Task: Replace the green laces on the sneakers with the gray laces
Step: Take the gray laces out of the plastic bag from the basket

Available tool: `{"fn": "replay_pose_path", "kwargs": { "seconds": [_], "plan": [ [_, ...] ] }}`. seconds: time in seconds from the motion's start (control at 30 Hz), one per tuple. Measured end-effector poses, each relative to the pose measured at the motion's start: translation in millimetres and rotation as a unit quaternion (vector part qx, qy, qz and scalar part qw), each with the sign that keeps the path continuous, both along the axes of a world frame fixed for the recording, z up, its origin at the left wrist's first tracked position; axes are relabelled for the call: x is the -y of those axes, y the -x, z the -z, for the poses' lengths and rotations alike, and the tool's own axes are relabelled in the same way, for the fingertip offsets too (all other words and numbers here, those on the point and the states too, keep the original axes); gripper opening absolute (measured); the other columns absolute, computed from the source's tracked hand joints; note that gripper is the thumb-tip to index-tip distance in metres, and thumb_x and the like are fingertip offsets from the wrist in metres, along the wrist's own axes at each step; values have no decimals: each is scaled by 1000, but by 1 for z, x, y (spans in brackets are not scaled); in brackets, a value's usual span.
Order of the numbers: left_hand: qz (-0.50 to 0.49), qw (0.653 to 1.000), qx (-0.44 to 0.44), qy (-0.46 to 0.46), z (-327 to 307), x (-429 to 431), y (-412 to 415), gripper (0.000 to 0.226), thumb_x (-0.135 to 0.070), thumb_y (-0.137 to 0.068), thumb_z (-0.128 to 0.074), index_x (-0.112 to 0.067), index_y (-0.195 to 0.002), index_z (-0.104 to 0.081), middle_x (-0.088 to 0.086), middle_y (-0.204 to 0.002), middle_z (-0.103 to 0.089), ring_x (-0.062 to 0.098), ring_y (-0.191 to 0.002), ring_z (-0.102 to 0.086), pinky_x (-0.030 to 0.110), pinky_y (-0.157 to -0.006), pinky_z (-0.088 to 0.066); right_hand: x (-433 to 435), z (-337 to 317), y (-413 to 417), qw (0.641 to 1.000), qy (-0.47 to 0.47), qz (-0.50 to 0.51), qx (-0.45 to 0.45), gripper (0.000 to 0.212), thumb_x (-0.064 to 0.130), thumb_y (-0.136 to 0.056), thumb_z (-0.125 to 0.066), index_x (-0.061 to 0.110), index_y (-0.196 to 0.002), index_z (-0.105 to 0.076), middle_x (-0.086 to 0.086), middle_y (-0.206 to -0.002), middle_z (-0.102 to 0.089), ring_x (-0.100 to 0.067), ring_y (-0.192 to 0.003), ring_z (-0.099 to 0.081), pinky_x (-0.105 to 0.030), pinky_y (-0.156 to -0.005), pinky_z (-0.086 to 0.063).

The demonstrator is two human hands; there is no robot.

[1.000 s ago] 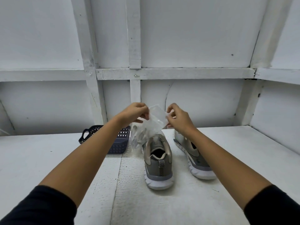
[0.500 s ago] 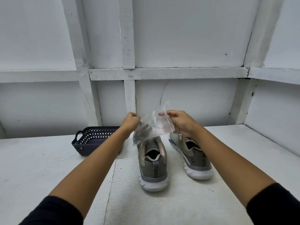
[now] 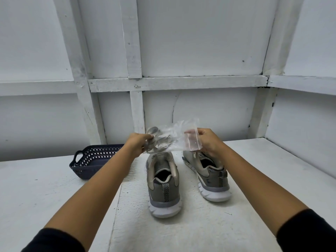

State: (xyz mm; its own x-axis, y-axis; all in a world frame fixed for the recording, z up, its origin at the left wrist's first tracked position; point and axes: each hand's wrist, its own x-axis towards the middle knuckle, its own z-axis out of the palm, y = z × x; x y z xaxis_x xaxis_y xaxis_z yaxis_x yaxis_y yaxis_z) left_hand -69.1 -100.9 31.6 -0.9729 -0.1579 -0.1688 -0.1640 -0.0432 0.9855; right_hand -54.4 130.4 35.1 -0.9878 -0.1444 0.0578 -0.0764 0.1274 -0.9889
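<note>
Step in hand, as I read it: getting the gray laces point(image 3: 161, 143) out of their clear bag point(image 3: 177, 134), prob. before any unlacing. Left hand point(image 3: 139, 145) grips the bag end w/ the coiled laces inside. Right hand point(image 3: 207, 140) pinches the opposite end, thumb & fingers closed on the plastic near what looks like a seal strip.

Bag is in the air, stretched between both hands, above the toe end of the first sneaker point(image 3: 163, 186). Second sneaker point(image 3: 209, 175) sits just beside it, under the right hand. Both stand on the white table point(image 3: 54, 188), heels toward the person. Green laces: can't tell, fronts hidden by bag & hands. Dark basket point(image 3: 85, 166) on the table near the left forearm.

Next prob. calls for pulling the bag mouth apart, then drawing the laces out w/o tangling. The plastic looks thin & slippery, so a firm pinch.
</note>
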Motion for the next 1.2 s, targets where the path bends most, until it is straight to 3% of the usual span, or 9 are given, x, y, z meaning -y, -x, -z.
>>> {"fn": "replay_pose_path", "kwargs": {
  "seconds": [0.1, 0.27, 0.47, 0.6, 0.73, 0.83, 0.93, 1.1, 1.2],
  "plan": [
    [9, 998, -54, -26, -11, 0, -6, 0, -1, -87, -60, -1, -87, -61, 5, -61, -65, 10, -44, -61, 21, -44, -53, -5, 6, 2, 1000, 0, -19, 8, 24, 5, -89, -60, 0, -113, -63, -5, -81, -60, -17, -64, -55, -29, -58, -52],
    [84, 986, -118, 87, -39, -1, -18, 7, -20, -93, -57, -15, -89, -60, 6, -82, -62, 19, -69, -60, 32, -59, -56, -4, 24, 4, 999, 28, -9, 37, 19, 3, -89, -58, 7, -105, -67, 2, -59, -53, -12, -51, -48, -26, -52, -46],
    [41, 986, -141, 80, -60, -2, -16, 15, -10, -94, -53, -9, -80, -59, 6, -75, -59, 15, -66, -58, 29, -63, -54, 7, 20, 7, 990, 128, 21, 61, 37, 16, -85, -66, -8, -113, -61, -10, -97, -63, -18, -70, -58, -26, -54, -55],
    [37, 986, -161, 38, -63, -2, -18, 13, -15, -95, -54, -13, -82, -56, 4, -78, -60, 17, -68, -61, 36, -69, -55, 12, 19, 5, 982, 173, 1, 69, 11, 10, -89, -60, 3, -94, -67, -11, -101, -63, -21, -73, -59, -26, -48, -54],
    [101, 984, -121, 79, -60, -2, -26, 26, -35, -94, -53, -10, -91, -60, 7, -80, -66, 19, -71, -65, 41, -76, -57, 23, 24, 5, 990, 121, -27, 72, 21, 28, -80, -70, 14, -96, -72, -5, -104, -64, -20, -81, -57, -26, -54, -53],
    [107, 983, -114, 101, -53, 0, -29, 19, -27, -92, -57, -8, -97, -60, 5, -77, -66, 13, -59, -66, 35, -67, -58, 26, 24, 6, 991, 119, -35, 59, 27, 25, -76, -73, 8, -97, -70, -12, -112, -64, -24, -89, -57, -28, -60, -53],
    [122, 985, -110, 52, -42, 2, -33, 8, -18, -93, -56, -11, -95, -60, 5, -79, -64, 11, -55, -65, 32, -61, -58, 28, 19, 2, 997, 61, -51, 12, 19, 26, -84, -66, 7, -83, -66, -8, -84, -61, -15, -66, -53, -21, -50, -45],
    [168, 979, -119, -11, -26, 6, -36, 10, -14, -94, -53, -13, -103, -59, 6, -85, -64, 13, -63, -66, 31, -61, -59, 36, 12, 6, 993, -114, -31, 33, 38, 30, -93, -55, 2, -120, -57, -11, -89, -55, -21, -72, -49, -30, -63, -41],
    [180, 976, -123, -24, -21, 10, -36, 11, -12, -95, -51, -13, -102, -59, 6, -86, -65, 13, -65, -66, 32, -65, -60, 44, 12, 3, 996, -42, -39, 64, 42, 28, -93, -57, 4, -127, -53, -1, -89, -60, -13, -72, -56, -25, -66, -47]
  ]
}}
